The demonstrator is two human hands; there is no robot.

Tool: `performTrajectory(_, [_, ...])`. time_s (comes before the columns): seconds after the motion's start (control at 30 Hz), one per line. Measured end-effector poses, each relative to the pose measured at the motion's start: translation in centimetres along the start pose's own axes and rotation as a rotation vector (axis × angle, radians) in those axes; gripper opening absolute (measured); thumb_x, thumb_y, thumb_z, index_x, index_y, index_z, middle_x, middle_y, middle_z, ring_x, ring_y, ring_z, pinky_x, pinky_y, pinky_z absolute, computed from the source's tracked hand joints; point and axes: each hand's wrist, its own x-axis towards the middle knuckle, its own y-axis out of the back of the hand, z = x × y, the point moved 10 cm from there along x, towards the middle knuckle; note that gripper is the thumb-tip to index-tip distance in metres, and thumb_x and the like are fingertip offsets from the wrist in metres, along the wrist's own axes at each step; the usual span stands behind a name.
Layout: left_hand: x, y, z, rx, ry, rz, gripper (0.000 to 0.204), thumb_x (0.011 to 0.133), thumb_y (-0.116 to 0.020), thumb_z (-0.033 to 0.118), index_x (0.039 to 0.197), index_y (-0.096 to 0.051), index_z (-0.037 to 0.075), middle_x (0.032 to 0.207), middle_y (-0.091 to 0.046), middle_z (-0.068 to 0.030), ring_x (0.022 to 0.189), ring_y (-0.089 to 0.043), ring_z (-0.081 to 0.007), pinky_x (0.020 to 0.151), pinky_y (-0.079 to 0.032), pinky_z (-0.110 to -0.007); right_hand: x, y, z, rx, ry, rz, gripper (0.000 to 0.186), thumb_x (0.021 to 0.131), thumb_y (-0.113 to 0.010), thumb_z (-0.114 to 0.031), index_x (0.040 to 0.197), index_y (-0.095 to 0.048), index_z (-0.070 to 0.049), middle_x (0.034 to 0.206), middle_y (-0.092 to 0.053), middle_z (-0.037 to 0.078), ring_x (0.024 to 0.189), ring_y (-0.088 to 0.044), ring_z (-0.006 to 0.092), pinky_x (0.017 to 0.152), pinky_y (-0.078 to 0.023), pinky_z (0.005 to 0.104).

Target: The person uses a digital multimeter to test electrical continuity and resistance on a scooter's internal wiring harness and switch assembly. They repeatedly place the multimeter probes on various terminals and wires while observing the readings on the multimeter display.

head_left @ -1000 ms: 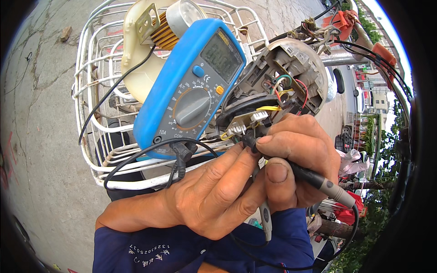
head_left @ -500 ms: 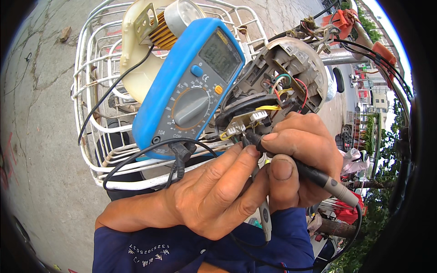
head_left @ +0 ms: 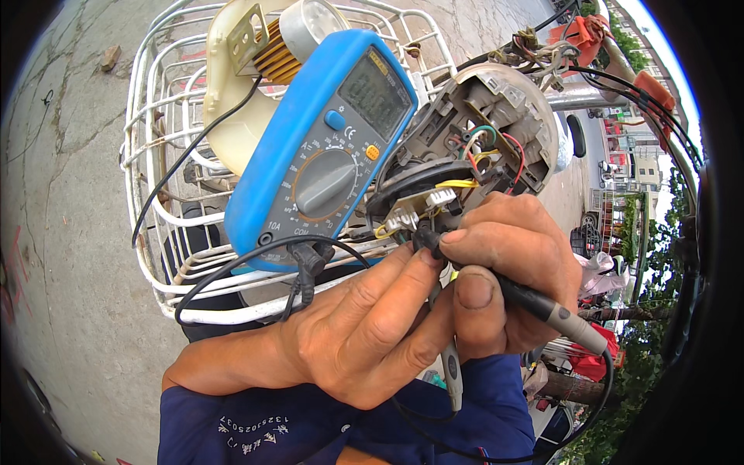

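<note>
Right-hand probe: a black-and-grey probe [head_left: 535,302] slants up to the left, its dark front end just beside the white connectors; I cannot tell whether its metal tip touches them.
Right hand: the right hand [head_left: 519,263] has its grip closed around this probe, thumb beneath and fingers curled over it.
Left-hand probe: a second probe [head_left: 452,380] stands nearly upright, its grey rear end showing below the fingers.
Left hand: the left hand [head_left: 372,325] keeps its grip wrapped on the second probe, fingertips meeting the right hand's.
Connectors: two white connectors [head_left: 440,198] sit just above the fingertips, with yellow wires near.
Housing: an opened grey housing [head_left: 535,147] lies behind the connectors, red, green and yellow wires inside.
Multimeter: a blue-cased multimeter [head_left: 345,124] leans tilted on the basket, left of the housing; grey dial [head_left: 325,184] below the screen [head_left: 376,94], black plugs [head_left: 306,263] at its lower end.
Basket: a white wire basket [head_left: 194,312] lies beneath the meter, rust on some bars.
In the basket: a cream plastic shell [head_left: 221,124], a gold finned part [head_left: 283,60] and a round gauge [head_left: 311,27].
Ground: cracked grey pavement [head_left: 62,232] with a small stone [head_left: 111,58].
</note>
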Motion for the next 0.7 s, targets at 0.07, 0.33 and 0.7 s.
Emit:
performTrajectory(0.07, [0.0,0.0,0.0,-0.01,0.012,0.005,0.019,0.087,-0.067,0.006,0.105,-0.072,-0.001,0.111,-0.065,-0.0229,0.089,-0.072,-0.0293,0.067,-0.061,-0.03,-0.2,0.4,0.1,0.017,0.014,0.047,0.031,0.089,-0.069,-0.03,0.091,-0.066,0.001,0.075,-0.063,0.014,0.063,-0.056,0.0198,0.058,-0.044,0.0308])
performTrajectory(0.33, [-0.1,0.0,0.0,0.01,0.002,0.02,0.017,0.087,-0.067,0.005,0.103,-0.072,-0.001,0.112,-0.064,-0.0233,0.09,-0.072,-0.0297,0.066,-0.061,-0.03,-0.5,0.8,0.3,0.019,0.015,0.072,0.029,0.087,-0.068,-0.026,0.087,-0.066,0.003,0.073,-0.062,0.014,0.064,-0.055,0.0201,0.058,-0.043,0.0314])
performTrajectory(0.7, [-0.1,0.0,-0.1,-0.029,0.024,0.017,0.018,0.088,-0.065,0.006,0.103,-0.072,-0.001,0.11,-0.066,-0.0231,0.091,-0.072,-0.0304,0.069,-0.062,-0.031,0.1,0.2,-0.3,-0.016,0.082,0.021,0.026,0.087,-0.068,-0.022,0.09,-0.065,0.004,0.071,-0.063,0.015,0.06,-0.057,0.021,0.053,-0.044,0.032])
